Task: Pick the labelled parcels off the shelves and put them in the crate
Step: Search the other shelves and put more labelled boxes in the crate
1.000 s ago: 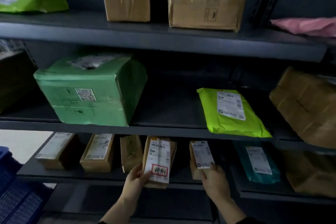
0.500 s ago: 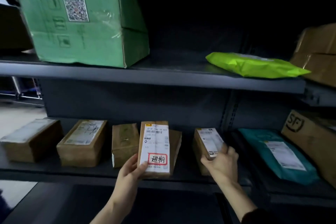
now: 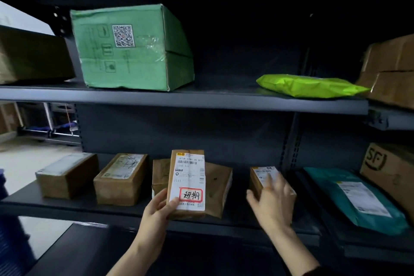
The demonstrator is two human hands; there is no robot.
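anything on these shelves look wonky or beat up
The green carton on the upper shelf looks battered: its bottom edge is crumpled and the clear tape across its front is wrinkled. The brown parcel gripped by the left hand carries a red-bordered handwritten sticker that no other label in view has.

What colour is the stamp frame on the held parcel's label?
Red: the rectangular stamp frame, clearest in head view.
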